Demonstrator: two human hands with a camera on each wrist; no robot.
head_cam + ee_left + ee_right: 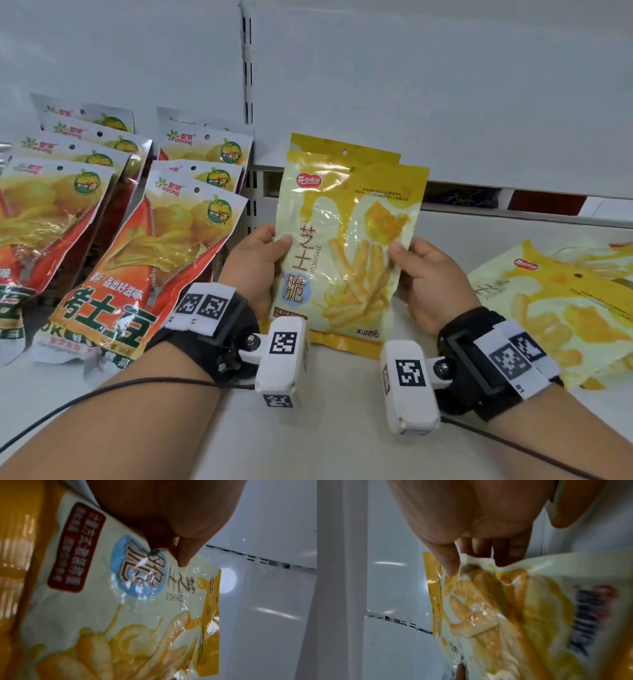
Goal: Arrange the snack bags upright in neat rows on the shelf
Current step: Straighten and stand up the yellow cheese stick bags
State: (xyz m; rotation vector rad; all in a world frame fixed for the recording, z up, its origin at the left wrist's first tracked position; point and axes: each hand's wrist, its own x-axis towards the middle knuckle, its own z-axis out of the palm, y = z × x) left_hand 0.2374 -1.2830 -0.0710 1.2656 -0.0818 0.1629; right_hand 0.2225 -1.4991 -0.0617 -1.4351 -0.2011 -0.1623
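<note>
A pale yellow cheese-stick snack bag point(346, 240) stands upright on the white shelf point(325, 438), in the middle. My left hand point(272, 245) pinches its left edge, thumb on the front and fingers behind. My right hand point(407, 255) pinches its right edge the same way. A second, identical bag point(342, 145) stands right behind it against the back panel. In the left wrist view my thumb point(183, 555) presses on the bag point(120, 601). The right wrist view shows my thumb point(448, 562) and fingers gripping the bag point(505, 608).
Orange potato-chip bags point(164, 260) lean upright in two rows at the left. More yellow cheese-stick bags point(565, 308) lie flat on the shelf at the right. A slotted upright point(247, 68) splits the white back panel.
</note>
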